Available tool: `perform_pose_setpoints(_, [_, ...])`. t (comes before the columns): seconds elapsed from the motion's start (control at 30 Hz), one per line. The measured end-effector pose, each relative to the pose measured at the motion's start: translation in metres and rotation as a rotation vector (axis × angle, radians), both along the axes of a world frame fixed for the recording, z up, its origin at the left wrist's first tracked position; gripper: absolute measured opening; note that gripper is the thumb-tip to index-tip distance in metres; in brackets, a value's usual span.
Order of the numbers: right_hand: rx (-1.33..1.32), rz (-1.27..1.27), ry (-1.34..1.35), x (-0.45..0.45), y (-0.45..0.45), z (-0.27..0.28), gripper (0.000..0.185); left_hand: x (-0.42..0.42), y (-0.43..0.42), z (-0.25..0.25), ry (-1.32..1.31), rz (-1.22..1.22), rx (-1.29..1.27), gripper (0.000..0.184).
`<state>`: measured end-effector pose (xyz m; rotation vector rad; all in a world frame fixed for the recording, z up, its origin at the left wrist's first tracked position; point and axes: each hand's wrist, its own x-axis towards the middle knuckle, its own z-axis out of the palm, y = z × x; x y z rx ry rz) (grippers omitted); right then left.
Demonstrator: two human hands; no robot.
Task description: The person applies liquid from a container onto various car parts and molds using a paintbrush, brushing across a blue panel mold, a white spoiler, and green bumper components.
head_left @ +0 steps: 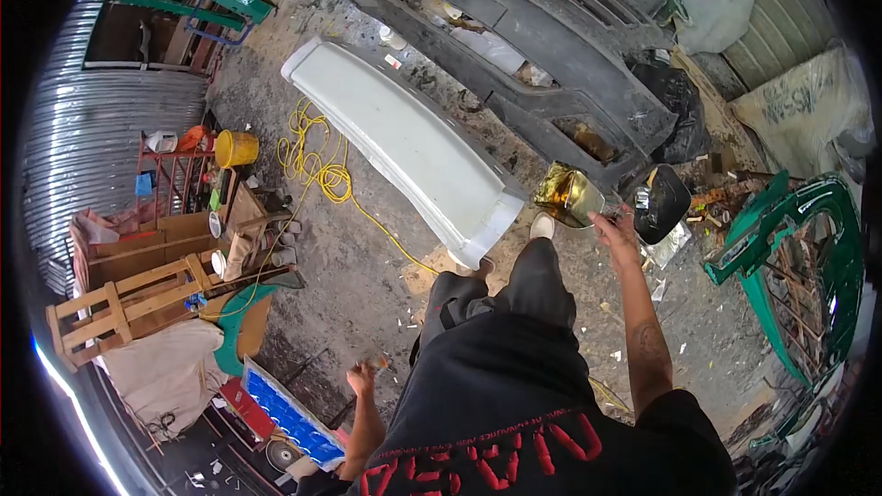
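Observation:
My right hand [616, 231] is at the near right edge of a shiny, gold-lined tin [562, 193], fingers bent at its rim. A black rounded container [661, 205] with a pale label stands just right of that hand. My left hand [362, 378] is out to the left, low over the floor, with its fingers curled. Something small and brownish shows at its fingertips, too blurred to name. A long pale grey-white panel [395, 133], like a vehicle bumper, lies in front of my feet.
Large dark grey vehicle panels [514, 41] lie beyond the pale one. A yellow cord [335, 182] winds over the floor at left. Wooden pallet pieces [129, 308], a yellow bucket [236, 149] and a blue tray [289, 415] are at left; green frame parts [781, 248] stand at right.

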<state>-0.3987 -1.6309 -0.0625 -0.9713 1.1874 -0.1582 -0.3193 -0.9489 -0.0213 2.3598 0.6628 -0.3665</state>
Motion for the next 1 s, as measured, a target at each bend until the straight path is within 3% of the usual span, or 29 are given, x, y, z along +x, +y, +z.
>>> perform_pose_setpoints(0.13, [0.009,0.032,-0.042,0.029,-0.008,0.010,0.078,-0.021,-0.015,0.008,0.018,0.114,0.106,0.027])
perform_pose_setpoints(0.27, [0.011,0.066,-0.071,0.040,-0.007,0.009,0.079,0.033,-0.050,0.006,-0.068,-0.079,0.120,0.028])
perform_pose_setpoints(0.47, [0.017,0.136,-0.084,0.037,-0.007,0.006,0.079,0.116,-0.175,0.025,-0.282,-0.094,-0.251,0.027])
perform_pose_setpoints(0.63, [0.003,0.116,-0.094,0.033,-0.009,0.007,0.074,0.132,-0.239,0.023,-0.286,-0.098,-0.309,0.031])
perform_pose_setpoints(1.0, [0.010,0.109,-0.108,0.035,-0.012,0.021,0.065,0.129,-0.254,0.005,-0.242,-0.046,-0.353,0.037])
